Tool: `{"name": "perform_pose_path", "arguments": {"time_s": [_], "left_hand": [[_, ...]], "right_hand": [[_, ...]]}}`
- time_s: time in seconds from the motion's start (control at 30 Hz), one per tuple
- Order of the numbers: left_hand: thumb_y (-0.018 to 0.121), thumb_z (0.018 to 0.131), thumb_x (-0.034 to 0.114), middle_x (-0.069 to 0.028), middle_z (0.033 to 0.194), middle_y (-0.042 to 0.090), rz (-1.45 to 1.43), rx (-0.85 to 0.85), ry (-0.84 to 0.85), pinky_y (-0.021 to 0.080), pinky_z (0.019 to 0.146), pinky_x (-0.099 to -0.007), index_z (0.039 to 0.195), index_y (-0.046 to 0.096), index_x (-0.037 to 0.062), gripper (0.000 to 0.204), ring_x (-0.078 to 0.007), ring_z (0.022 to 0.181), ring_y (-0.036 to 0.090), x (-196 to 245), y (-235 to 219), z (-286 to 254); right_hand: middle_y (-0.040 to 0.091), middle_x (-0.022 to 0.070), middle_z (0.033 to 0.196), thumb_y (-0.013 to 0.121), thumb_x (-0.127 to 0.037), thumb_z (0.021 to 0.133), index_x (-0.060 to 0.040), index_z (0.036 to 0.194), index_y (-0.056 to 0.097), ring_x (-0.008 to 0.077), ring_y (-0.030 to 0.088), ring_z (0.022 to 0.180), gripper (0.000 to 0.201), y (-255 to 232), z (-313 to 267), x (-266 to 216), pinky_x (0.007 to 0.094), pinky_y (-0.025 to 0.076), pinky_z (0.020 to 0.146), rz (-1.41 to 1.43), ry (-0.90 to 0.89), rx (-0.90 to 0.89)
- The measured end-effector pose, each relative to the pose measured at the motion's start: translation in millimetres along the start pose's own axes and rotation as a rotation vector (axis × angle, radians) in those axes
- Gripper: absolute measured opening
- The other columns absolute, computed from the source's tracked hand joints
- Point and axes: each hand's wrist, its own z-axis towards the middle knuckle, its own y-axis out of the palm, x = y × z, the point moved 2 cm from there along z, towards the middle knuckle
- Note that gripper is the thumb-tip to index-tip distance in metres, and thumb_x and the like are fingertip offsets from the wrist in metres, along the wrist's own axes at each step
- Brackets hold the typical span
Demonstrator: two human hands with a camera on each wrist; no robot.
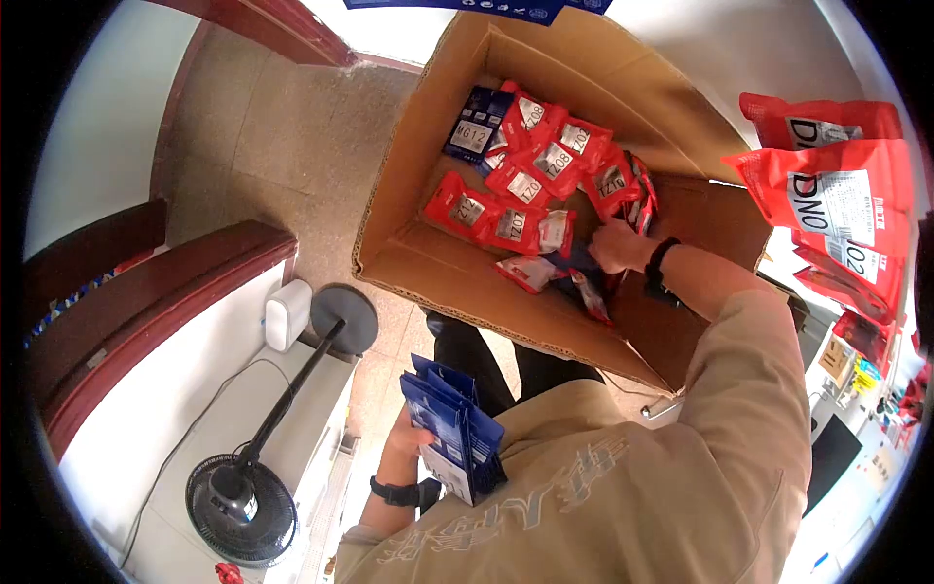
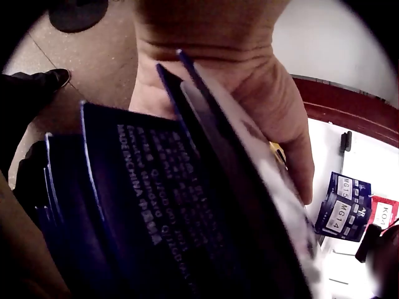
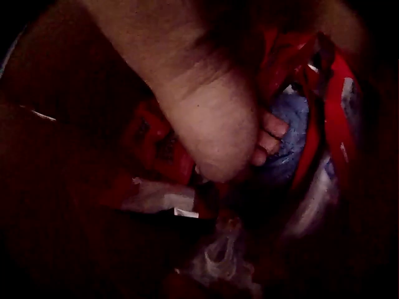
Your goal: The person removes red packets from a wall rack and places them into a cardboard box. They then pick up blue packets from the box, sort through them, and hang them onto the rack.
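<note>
Several blue packets [image 1: 443, 419] are gripped as an upright bunch in my left hand [image 1: 404, 435], in front of my body. In the left wrist view, the blue packets [image 2: 143, 205] fan out across the palm, with small print on one. My right hand [image 1: 621, 247] reaches down into a cardboard box [image 1: 428, 258] among red packets [image 1: 555, 165]. Right beside its fingers lies a dark blue packet [image 1: 581, 261]. In the right wrist view, bent fingertips [image 3: 272, 138] rest against a blue surface [image 3: 292, 134]; the thumb is hidden, so I cannot tell whether they pinch it.
A blue packet marked MG12 [image 1: 472, 127] lies in the box's far left corner. More red packets [image 1: 837, 195] stand at right, beside the box. On the left are a black fan [image 1: 241, 506] and a white device [image 1: 288, 316]; a monitor [image 1: 835, 467] stands lower right.
</note>
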Motion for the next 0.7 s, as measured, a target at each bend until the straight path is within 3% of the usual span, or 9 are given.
{"name": "perform_pose_path", "arguments": {"time_s": [0.07, 0.2, 0.27, 0.33, 0.4, 0.5, 0.6, 0.63, 0.7], "left_hand": [[0.090, 0.054, 0.010, -0.0173, 0.124, 0.061, 0.049, 0.008, 0.006, 0.051, 0.097, -0.0408, 0.140, 0.039, -0.0023, 0.100, -0.0303, 0.112, 0.063, 1, -3, 0], [0.090, 0.055, 0.010, -0.0172, 0.124, 0.061, 0.046, -0.002, 0.009, 0.051, 0.096, -0.0404, 0.140, 0.039, -0.0020, 0.099, -0.0300, 0.112, 0.063, -3, -6, 0], [0.089, 0.056, 0.010, -0.0172, 0.124, 0.061, 0.030, 0.002, -0.023, 0.052, 0.096, -0.0403, 0.140, 0.039, -0.0020, 0.099, -0.0300, 0.112, 0.062, -4, -7, 1], [0.089, 0.056, 0.009, -0.0173, 0.124, 0.061, 0.033, 0.010, -0.023, 0.051, 0.096, -0.0403, 0.140, 0.038, -0.0018, 0.099, -0.0298, 0.112, 0.063, -5, -6, 3], [0.088, 0.056, 0.009, -0.0169, 0.123, 0.062, 0.041, 0.014, -0.049, 0.051, 0.096, -0.0398, 0.141, 0.038, -0.0017, 0.099, -0.0294, 0.111, 0.063, -11, -13, 3], [0.088, 0.057, 0.007, -0.0162, 0.123, 0.063, 0.005, 0.015, -0.065, 0.051, 0.097, -0.0392, 0.141, 0.038, -0.0015, 0.099, -0.0289, 0.111, 0.064, -12, -7, 5], [0.088, 0.057, 0.007, -0.0157, 0.124, 0.062, 0.011, 0.030, -0.023, 0.051, 0.096, -0.0391, 0.141, 0.038, -0.0020, 0.098, -0.0284, 0.111, 0.063, -19, -8, 8], [0.088, 0.059, 0.007, -0.0159, 0.125, 0.062, 0.002, 0.024, -0.014, 0.051, 0.096, -0.0393, 0.141, 0.037, -0.0025, 0.097, -0.0277, 0.111, 0.063, -21, -8, 10], [0.088, 0.059, 0.007, -0.0161, 0.125, 0.062, 0.036, 0.019, -0.034, 0.051, 0.096, -0.0392, 0.141, 0.037, -0.0028, 0.097, -0.0277, 0.112, 0.063, -19, -7, 13]], "right_hand": [[0.071, 0.0128, 0.101, 0.053, -0.023, 0.087, -0.0107, 0.105, 0.071, 0.0317, 0.064, 0.106, 0.028, 7, -9, -1, 0.0420, 0.044, 0.096, 0.056, -0.049, 0.148], [0.070, 0.0183, 0.098, 0.052, -0.020, 0.087, -0.0044, 0.115, 0.063, 0.0344, 0.065, 0.103, 0.035, -3, -5, 4, 0.0464, 0.047, 0.094, 0.329, -0.001, 0.104], [0.068, 0.0205, 0.106, 0.055, -0.018, 0.087, -0.0024, 0.124, 0.056, 0.0367, 0.063, 0.107, 0.041, -41, -5, 13, 0.0485, 0.047, 0.097, 0.502, 0.051, 0.296], [0.056, 0.0232, 0.130, 0.057, -0.020, 0.088, -0.0021, 0.133, 0.050, 0.0361, 0.056, 0.120, 0.049, -54, 29, 37, 0.0487, 0.050, 0.093, 0.333, 0.084, 0.739], [0.035, 0.0213, 0.151, 0.066, -0.027, 0.085, -0.0017, 0.137, 0.044, 0.0378, 0.042, 0.134, 0.062, -83, 45, 57, 0.0519, 0.043, 0.104, 0.239, 0.294, 0.769], [0.033, 0.0215, 0.152, 0.070, -0.048, 0.082, -0.0053, 0.146, 0.036, 0.0352, 0.034, 0.141, 0.084, -114, 52, 83, 0.0532, 0.044, 0.102, 0.405, 0.608, 0.682], [0.031, 0.0188, 0.155, 0.072, -0.056, 0.079, -0.0055, 0.150, 0.028, 0.0347, 0.028, 0.145, 0.097, -101, 84, 108, 0.0526, 0.043, 0.104, 0.176, 0.456, 0.826], [0.034, 0.0167, 0.153, 0.074, -0.050, 0.079, -0.0039, 0.149, 0.028, 0.0363, 0.036, 0.140, 0.096, -102, 86, 109, 0.0534, 0.042, 0.105, 0.269, 0.312, 0.902], [0.035, 0.0168, 0.152, 0.075, -0.046, 0.078, -0.0040, 0.149, 0.028, 0.0373, 0.040, 0.137, 0.095, -96, 93, 108, 0.0532, 0.043, 0.104, 0.415, 0.315, 0.789]]}}
